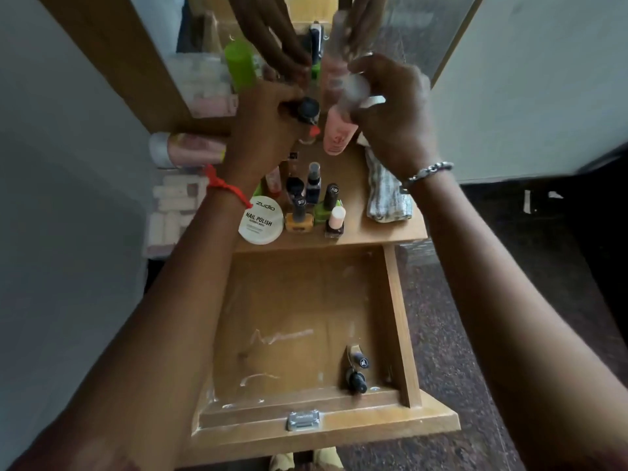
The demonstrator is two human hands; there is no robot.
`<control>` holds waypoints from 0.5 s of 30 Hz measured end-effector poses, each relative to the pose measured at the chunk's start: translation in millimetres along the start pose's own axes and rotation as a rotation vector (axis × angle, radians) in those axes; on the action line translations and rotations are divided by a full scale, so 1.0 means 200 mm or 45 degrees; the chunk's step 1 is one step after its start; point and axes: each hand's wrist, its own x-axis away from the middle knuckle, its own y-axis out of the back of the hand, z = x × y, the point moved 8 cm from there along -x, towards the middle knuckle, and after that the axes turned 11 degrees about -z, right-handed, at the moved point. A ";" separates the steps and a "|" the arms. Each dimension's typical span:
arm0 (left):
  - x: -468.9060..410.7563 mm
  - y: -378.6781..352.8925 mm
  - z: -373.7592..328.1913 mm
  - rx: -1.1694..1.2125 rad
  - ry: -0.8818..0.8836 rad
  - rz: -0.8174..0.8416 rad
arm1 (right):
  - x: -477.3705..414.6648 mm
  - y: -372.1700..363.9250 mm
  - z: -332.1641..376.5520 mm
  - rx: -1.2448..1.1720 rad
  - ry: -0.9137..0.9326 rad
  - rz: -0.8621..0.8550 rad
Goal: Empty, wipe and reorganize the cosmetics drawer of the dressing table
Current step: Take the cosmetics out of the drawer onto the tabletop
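While left hand (268, 130) grips black-capped bottle (307, 110), right hand (390, 120) grips pink bottle (339, 130); drawer (401, 317) holds two bottles (357, 382).

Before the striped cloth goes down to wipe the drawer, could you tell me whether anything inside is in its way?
Yes: two dark-capped nail polish bottles sit in the front right corner of the drawer. The cloth lies on the tabletop; the right hand holds a pink bottle, the left hand a black-capped bottle.

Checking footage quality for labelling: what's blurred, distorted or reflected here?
Head view: the right hand and its pink bottle are motion-blurred; wide-angle distortion flares the drawer toward the camera; the mirror repeats the arms; the Zudio tub label reads sharp.
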 end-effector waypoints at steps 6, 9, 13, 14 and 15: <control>-0.04 -0.05 0.07 -0.285 -0.069 -0.094 | 0.03 -0.11 -0.05 0.030 0.043 0.133; -0.05 -0.07 0.10 -0.376 -0.065 -0.081 | 0.04 -0.13 -0.06 0.001 0.026 0.164; -0.06 -0.11 0.12 -0.487 -0.082 -0.018 | 0.03 -0.14 -0.08 -0.011 0.023 0.166; -0.06 -0.12 0.13 -0.503 -0.076 -0.011 | 0.03 -0.14 -0.08 -0.019 0.027 0.162; -0.07 -0.12 0.14 -0.511 -0.068 -0.005 | 0.04 -0.14 -0.08 -0.038 0.031 0.159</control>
